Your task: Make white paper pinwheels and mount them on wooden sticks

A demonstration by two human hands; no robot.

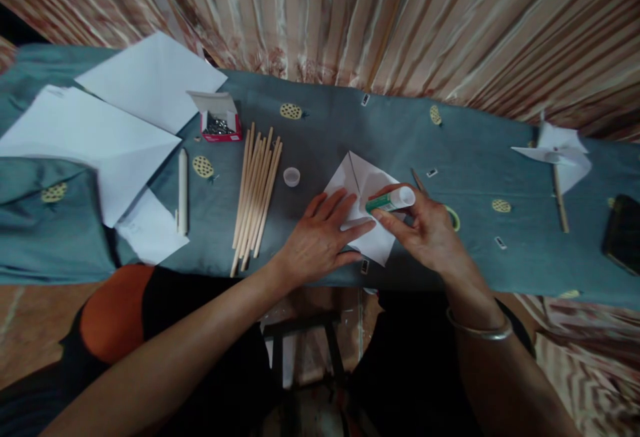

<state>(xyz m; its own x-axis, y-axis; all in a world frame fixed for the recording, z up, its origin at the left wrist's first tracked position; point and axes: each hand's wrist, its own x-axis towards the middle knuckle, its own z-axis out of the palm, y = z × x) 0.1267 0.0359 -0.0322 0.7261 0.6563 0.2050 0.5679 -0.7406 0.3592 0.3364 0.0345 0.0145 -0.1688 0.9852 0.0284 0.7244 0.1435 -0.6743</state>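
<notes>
A square of white paper with slits running in from its corners lies turned like a diamond near the table's front edge. My left hand rests flat on its left side, fingers spread. My right hand grips a green and white glue stick, tilted with its lower end at the middle of the paper. A round white cap sits to the left of the paper. Partly hidden behind my right hand is a pair of scissors with a yellow-green handle.
Left of the cap lie several wooden sticks, an open red box of small metal pins, and a white rod. White paper sheets cover the left side. At the right are a paper pinwheel on a stick and a dark phone-like object.
</notes>
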